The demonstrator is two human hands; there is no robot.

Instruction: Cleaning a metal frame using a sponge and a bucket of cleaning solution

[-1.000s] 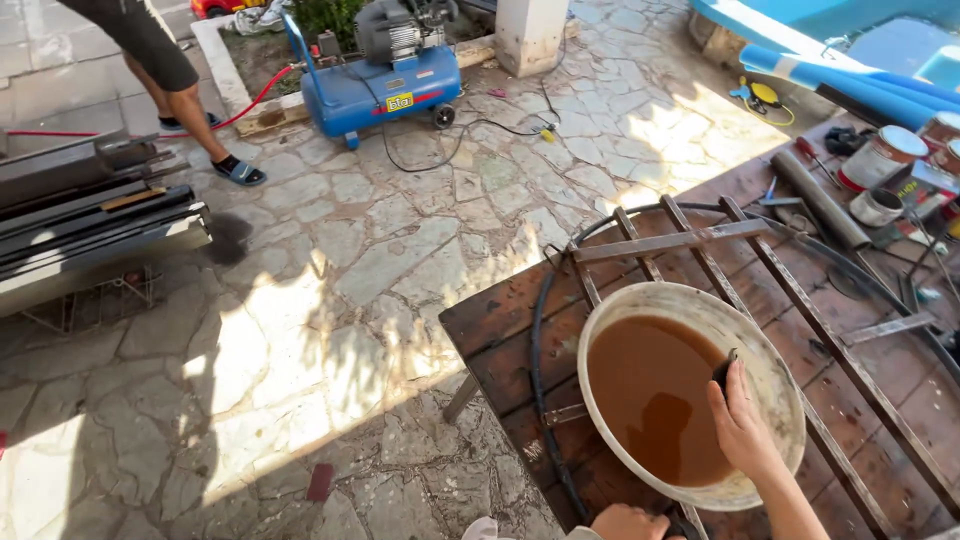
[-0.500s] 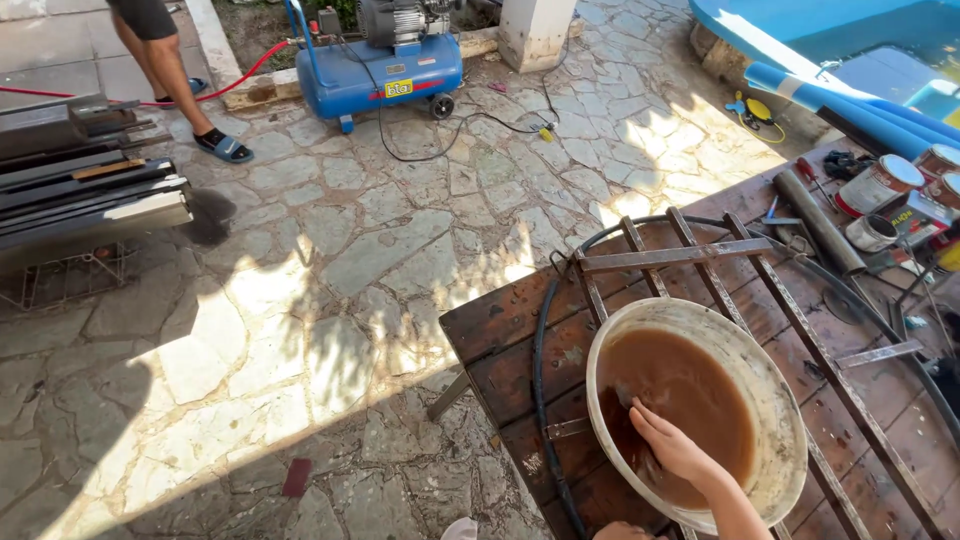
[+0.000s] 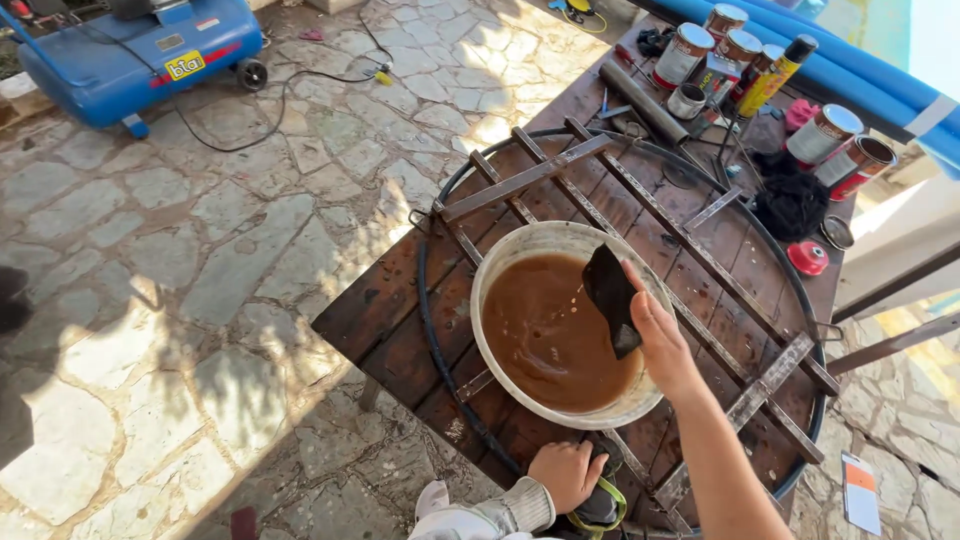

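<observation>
Now right hand holds dark sheet over basin rim.

basin on table, cans behind, compressor far left

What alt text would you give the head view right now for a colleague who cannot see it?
The right hand lifts a dark wet rag above a white round basin of brown water on a round metal grate frame over a wooden table. The left hand rests at the table's near edge; paint cans stand at the far side.
</observation>
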